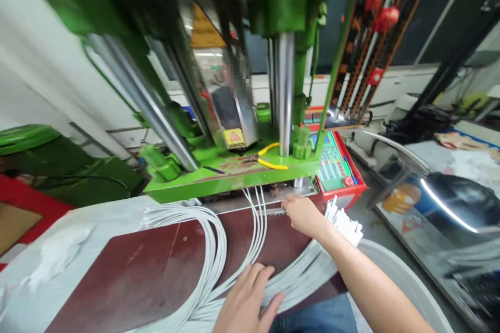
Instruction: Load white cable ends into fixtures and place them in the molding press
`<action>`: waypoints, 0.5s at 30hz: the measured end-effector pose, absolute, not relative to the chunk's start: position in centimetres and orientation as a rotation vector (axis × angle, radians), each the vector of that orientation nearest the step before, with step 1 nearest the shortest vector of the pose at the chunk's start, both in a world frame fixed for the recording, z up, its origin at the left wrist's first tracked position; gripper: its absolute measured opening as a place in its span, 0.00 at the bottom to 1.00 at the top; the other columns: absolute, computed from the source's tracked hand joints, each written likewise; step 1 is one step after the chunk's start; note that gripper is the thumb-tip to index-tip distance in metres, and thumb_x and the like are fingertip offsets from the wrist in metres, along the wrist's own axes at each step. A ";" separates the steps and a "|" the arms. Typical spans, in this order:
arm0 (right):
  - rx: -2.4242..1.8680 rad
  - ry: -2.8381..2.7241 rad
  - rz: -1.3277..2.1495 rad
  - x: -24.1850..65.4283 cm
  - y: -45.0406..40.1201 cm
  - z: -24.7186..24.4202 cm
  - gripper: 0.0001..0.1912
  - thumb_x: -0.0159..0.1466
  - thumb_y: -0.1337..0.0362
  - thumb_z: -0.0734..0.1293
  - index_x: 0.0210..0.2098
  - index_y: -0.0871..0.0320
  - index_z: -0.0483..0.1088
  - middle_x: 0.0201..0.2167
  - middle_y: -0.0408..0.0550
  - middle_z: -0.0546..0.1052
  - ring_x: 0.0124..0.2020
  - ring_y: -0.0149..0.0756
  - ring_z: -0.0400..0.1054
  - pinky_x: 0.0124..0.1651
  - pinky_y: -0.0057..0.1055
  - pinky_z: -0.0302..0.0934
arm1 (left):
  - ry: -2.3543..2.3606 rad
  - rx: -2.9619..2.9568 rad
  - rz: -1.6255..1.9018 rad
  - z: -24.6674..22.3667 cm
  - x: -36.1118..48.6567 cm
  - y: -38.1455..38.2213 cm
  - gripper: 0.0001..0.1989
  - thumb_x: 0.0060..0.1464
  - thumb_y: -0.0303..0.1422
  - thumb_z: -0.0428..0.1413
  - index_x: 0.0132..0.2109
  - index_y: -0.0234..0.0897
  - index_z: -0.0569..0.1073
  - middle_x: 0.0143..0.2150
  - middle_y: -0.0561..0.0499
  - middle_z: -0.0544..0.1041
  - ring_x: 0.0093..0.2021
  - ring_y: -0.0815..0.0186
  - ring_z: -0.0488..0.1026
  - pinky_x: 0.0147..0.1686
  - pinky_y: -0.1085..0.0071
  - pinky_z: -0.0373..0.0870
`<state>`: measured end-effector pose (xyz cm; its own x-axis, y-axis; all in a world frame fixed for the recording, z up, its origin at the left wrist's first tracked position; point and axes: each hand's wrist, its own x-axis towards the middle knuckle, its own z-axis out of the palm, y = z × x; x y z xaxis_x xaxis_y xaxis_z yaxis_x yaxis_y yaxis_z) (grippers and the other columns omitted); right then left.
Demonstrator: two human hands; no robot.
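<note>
My left hand lies over a bundle of thin white cables, fingers stretched out and thumb apart. Close to the front of the green press, my right hand has its fingers curled together near a pale metal strip; what they hold is hidden. Several white cables run from beside my left hand up under the press's front edge. Another looped group of cables curves across the brown board to the left. White cable ends gather beyond my right wrist.
Yellow-handled pliers lie on the press ledge. A red-framed control panel stands right of the press. A pale round tub is beneath my right forearm. Steel columns rise from the press base.
</note>
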<state>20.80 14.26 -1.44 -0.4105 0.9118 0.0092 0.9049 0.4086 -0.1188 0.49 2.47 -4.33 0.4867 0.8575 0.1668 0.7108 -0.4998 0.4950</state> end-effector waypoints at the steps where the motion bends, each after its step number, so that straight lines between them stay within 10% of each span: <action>1: -1.687 -2.553 0.175 21.4 13.7 -1.2 0.12 0.57 0.77 0.65 0.41 0.63 0.70 0.41 0.54 0.71 0.41 0.43 0.69 0.40 0.32 0.62 | 1.324 2.484 0.529 -4.5 0.6 2.6 0.17 0.56 0.41 0.53 0.49 0.39 0.71 0.44 0.45 0.75 0.46 0.57 0.73 0.47 0.62 0.72; 15: -1.535 -1.803 0.755 29.5 1.5 1.0 0.08 0.67 0.60 0.61 0.41 0.53 0.70 0.37 0.44 0.73 0.35 0.33 0.67 0.39 0.30 0.60 | 1.125 2.524 0.141 -3.1 1.3 5.3 0.10 0.58 0.34 0.48 0.30 0.39 0.70 0.32 0.50 0.71 0.36 0.63 0.71 0.35 0.70 0.66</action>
<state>29.51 1.51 1.05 -0.1090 0.9884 0.1061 0.6179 0.1510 -0.7716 1.35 5.33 -3.14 0.6759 0.7346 -0.0589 0.6973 -0.6116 0.3739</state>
